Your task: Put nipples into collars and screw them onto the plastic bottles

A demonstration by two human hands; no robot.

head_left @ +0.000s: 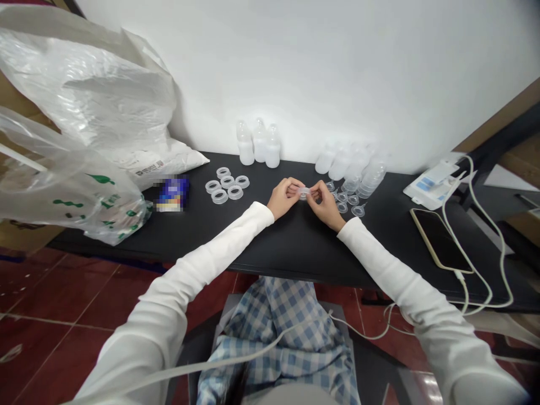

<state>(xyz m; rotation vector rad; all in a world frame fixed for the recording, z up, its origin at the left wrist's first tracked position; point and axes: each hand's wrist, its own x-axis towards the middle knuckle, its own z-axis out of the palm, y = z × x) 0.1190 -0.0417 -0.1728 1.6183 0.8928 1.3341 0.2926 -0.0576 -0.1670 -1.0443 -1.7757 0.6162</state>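
Note:
My left hand (284,198) and my right hand (327,207) are closed, with their fingertips pinching a translucent bottle collar ring (303,194) between them, just above the black table. Whether a nipple sits inside this ring is too small to tell. Beside my right hand lie several see-through bottle nipples (358,210), flanges showing. Left of my left hand, several loose translucent collar rings (228,181) lie flat in a cluster. Three capped baby bottles (273,147) stand upright near the wall. Several frosted bottle bodies or covers (341,163) stand behind the nipples, beside stacked clear domed caps (371,175).
A large white plastic bag (105,101) and a printed clear bag (80,191) occupy the left end. A blue packet (174,194) lies near them. To the right are a phone (441,239) with a white cable (502,247) and a white package (432,184).

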